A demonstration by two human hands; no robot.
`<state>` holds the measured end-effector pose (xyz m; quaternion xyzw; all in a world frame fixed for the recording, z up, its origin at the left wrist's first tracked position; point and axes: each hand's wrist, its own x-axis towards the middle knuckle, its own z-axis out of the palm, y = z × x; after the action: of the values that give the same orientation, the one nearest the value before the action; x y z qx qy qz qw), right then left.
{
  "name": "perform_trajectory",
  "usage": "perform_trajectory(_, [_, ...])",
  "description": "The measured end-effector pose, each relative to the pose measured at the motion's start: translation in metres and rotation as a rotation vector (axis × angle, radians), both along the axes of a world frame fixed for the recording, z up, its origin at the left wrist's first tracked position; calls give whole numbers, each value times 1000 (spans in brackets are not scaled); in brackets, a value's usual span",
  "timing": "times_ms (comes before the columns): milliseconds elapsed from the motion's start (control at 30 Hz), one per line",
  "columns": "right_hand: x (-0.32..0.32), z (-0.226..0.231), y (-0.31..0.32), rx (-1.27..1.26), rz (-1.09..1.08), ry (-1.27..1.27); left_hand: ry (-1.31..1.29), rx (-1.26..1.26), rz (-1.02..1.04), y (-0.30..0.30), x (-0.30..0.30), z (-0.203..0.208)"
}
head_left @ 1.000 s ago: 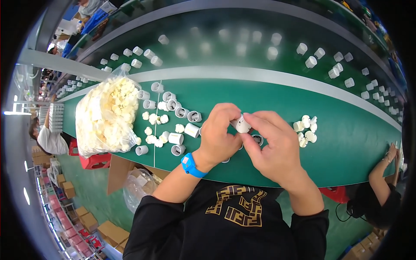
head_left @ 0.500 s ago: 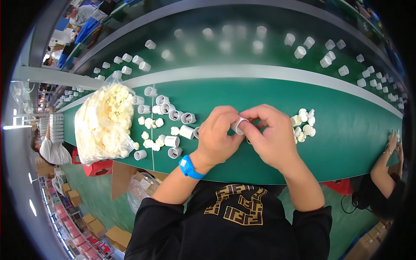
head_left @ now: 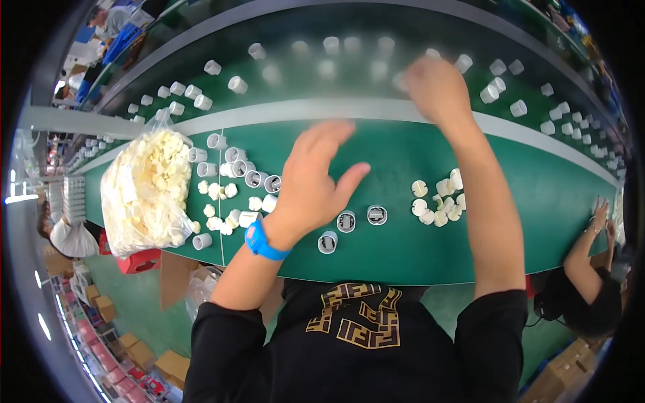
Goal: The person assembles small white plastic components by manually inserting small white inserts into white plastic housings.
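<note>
My left hand (head_left: 312,178) hovers over the green table (head_left: 396,262) with its fingers stretched out and nothing in it. Farther off, my right hand (head_left: 437,87) reaches across the grey rail to the far belt. Its fingers are smeared by motion, beside a small white cylinder (head_left: 432,54). Open white cups with dark and metal parts inside stand near me: one cup (head_left: 377,215), another cup (head_left: 346,221) and a third cup (head_left: 327,242). Right of them lies a cluster of small white caps (head_left: 440,218), partly next to my right forearm.
A clear bag (head_left: 144,195) full of pale caps sits at the left. Several white cups (head_left: 255,178) and loose caps (head_left: 215,191) lie between it and my left hand. A grey rail (head_left: 282,111) borders the far belt (head_left: 295,84), which carries white cylinders. Another person's arms (head_left: 584,252) are at the right.
Both hands were together on a white cup; now they are apart. My right hand has gone forward over the belt, and my left hand has let go and opened.
</note>
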<state>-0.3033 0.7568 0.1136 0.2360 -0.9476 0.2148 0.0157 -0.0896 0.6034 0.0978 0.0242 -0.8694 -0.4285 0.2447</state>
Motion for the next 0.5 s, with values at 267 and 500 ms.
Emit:
perform_trajectory(267, [-20, -14, -15, 251, 19, 10, -295, -298, -470, 26, 31, -11])
perform_trajectory(500, [110, 5, 85, 250, 546, 15, -317, 38, -385, 14, 29, -12])
